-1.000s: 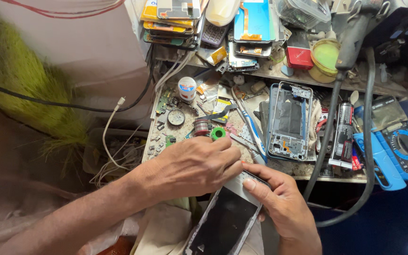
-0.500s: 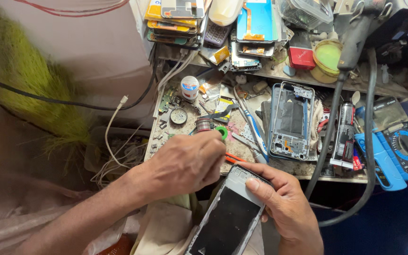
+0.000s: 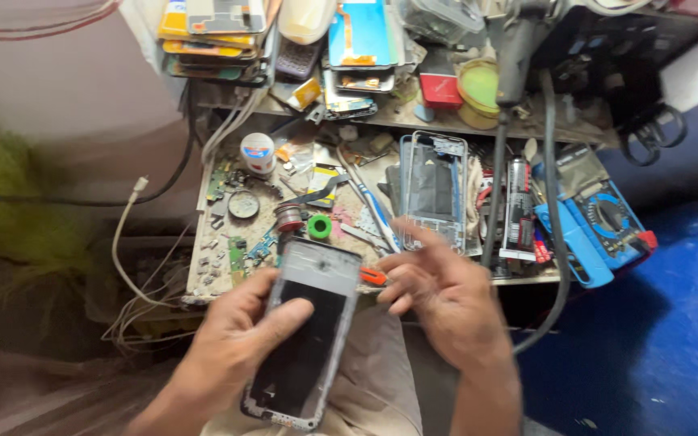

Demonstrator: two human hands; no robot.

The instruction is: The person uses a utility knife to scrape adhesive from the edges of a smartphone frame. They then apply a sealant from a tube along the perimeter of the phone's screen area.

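Phone [image 3: 304, 339] before cluttered workbench [image 3: 300, 218]

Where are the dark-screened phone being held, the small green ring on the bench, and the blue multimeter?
dark-screened phone [image 3: 304, 339], head view, middle of its black glass.
small green ring [image 3: 319, 227], head view, on its green rim.
blue multimeter [image 3: 607, 220], head view, by its round dial.

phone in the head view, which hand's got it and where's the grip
The left hand holds the dark phone around its lower left edge, thumb across the screen. The right hand is off it, holding nothing visible.
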